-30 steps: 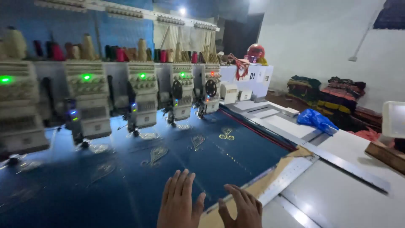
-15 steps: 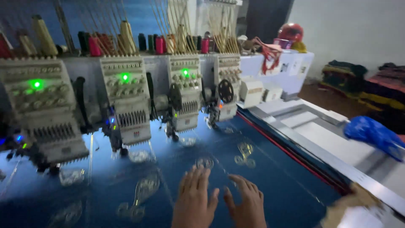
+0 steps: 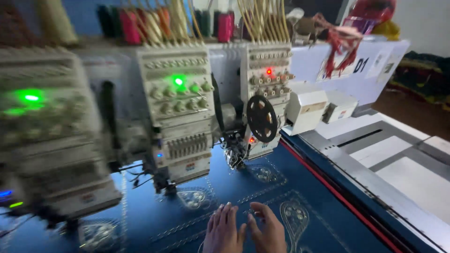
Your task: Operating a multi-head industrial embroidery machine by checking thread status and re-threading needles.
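Hands lie flat at 6 o'clock, side by side. Left hand (image 3: 223,230) is spread open, palm down, gripping nothing, fingers pointing to 12. Right hand (image 3: 268,229) is likewise open and flat, its thumb just touching the left hand. Both press on the dark blue stretched cloth with pale paisley embroidery (image 3: 323,220), which fills the machine bed under and around them.

At 1 o'clock of the right hand sits a pale teardrop paisley motif (image 3: 296,216), just beside the fingers. At 11 o'clock another stitched motif (image 3: 193,198) lies under the grey embroidery head with green lamp (image 3: 180,112). At 12, a 2nd head carrying a black spoked reel (image 3: 261,118) and red lamp; needle area approx. near the fingertips, not touching.

To do this well, in my judgement: keep palms flat, even pressure, smooth w/o dragging the cloth askew, and keep fingertips short of the needles.
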